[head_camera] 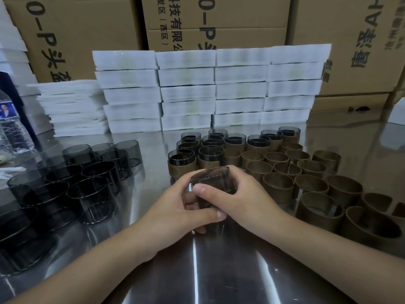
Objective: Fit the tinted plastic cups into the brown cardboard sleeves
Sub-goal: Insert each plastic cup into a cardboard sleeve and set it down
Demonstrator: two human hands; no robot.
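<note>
Clasping what, exactly? the desk asks.

Photographer: One tinted plastic cup (210, 174), at the centre of the steel table (219, 273), just in front of the finished pairs (197, 155). The left hand (182, 202) and the right hand (241, 200) both wrap it, fingers curled round its wall and thumbs laid across the near side. I cannot tell whether a brown cardboard sleeve sits under the palms, because they hide the cup's lower half.

Desk: And around it?

Photographer: Bare cups (92, 176) crowd the left. Empty sleeves (311, 183) stand on the right. White foam stacks (186, 91) and cartons (87, 29) line the back.

Desk: How would the cup handle?

Photographer: Light, thin-walled and smooth, by my judgement. It looks stiffest at the rim, liable to flex or crack if squeezed mid-wall, and slippery in the grip. It is best held round the upper wall and pressed straight down, so the softer card does not buckle.
</note>
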